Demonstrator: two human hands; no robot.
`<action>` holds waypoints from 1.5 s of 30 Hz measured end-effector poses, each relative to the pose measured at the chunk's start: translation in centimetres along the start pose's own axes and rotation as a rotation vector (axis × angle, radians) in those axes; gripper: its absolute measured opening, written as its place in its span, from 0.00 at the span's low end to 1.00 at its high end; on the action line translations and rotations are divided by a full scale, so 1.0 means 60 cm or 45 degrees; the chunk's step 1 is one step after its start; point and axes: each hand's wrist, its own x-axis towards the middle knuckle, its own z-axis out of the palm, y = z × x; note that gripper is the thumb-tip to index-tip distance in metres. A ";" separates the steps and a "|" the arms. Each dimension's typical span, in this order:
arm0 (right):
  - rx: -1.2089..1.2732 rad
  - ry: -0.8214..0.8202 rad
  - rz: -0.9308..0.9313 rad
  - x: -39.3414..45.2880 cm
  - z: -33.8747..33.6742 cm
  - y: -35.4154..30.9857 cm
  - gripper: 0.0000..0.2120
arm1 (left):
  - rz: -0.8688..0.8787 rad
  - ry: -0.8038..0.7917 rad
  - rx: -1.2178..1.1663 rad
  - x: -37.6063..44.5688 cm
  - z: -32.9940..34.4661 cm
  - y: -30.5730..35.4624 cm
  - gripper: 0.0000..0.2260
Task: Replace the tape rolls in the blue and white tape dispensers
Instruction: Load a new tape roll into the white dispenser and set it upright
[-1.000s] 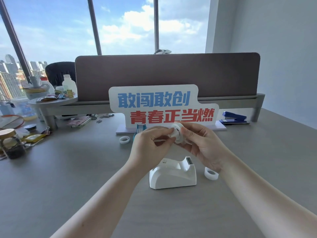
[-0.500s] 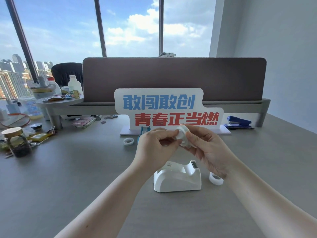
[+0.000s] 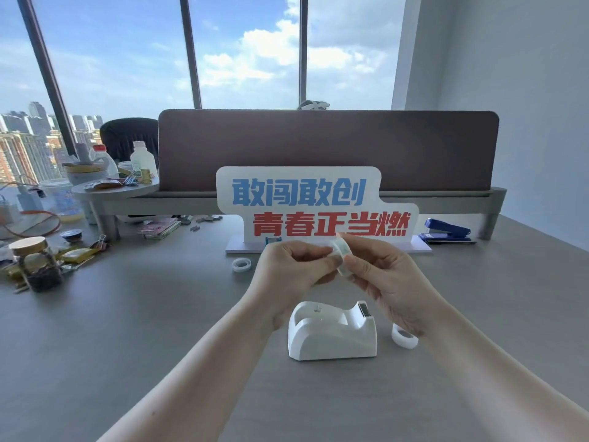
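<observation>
The white dispenser stands on the table with its cradle empty, directly below both hands. Above it, the right hand pinches a tape roll on edge. The left hand pinches at the roll's left side, presumably seeking the free end. Loose rolls lie nearby; the blue dispenser sits behind, mostly hidden.

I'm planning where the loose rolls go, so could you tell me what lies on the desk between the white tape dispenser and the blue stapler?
In the head view, one loose tape roll lies just right of the white tape dispenser; beyond it, bare desk up to the blue stapler.
</observation>
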 end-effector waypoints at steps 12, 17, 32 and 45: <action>0.075 -0.061 0.055 -0.004 0.007 -0.014 0.17 | 0.203 0.107 -0.009 -0.006 0.003 -0.012 0.10; 0.131 -0.130 0.146 -0.008 0.013 -0.016 0.15 | 0.358 -0.049 0.300 -0.002 -0.011 -0.007 0.19; 0.071 -0.162 0.300 -0.003 0.004 -0.011 0.16 | 0.357 -0.095 0.279 0.006 -0.020 -0.023 0.11; -0.277 0.123 0.437 0.005 0.004 -0.030 0.17 | 0.223 0.006 0.065 0.016 -0.036 -0.031 0.15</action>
